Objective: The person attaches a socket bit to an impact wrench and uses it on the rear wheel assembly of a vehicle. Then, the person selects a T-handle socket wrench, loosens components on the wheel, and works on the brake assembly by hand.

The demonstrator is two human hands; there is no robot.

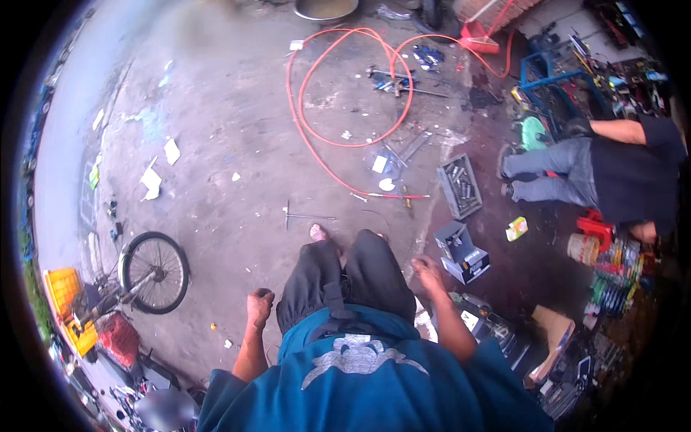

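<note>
My left hand (260, 306) hangs beside my left thigh, its fingers curled in, with nothing visible in it. To the right of my right knee is my right hand (427, 273), loosely bent with its fingers partly apart and nothing seen in them. Nearest to it stands an open dark box with printed sides (461, 252). Beyond that box lies a grey tray of dark sockets or similar metal parts (459, 186). A T-handle wrench (309, 216) rests on the ground in front of my feet.
An orange-red hose (291, 93) lies coiled ahead, near several tools (392, 83). A bicycle wheel (155, 272) is at the left. Another person (576, 173) bends at the right by a blue metal frame (551, 75). A metal basin (325, 9) and red dustpan (479, 39) stand far off.
</note>
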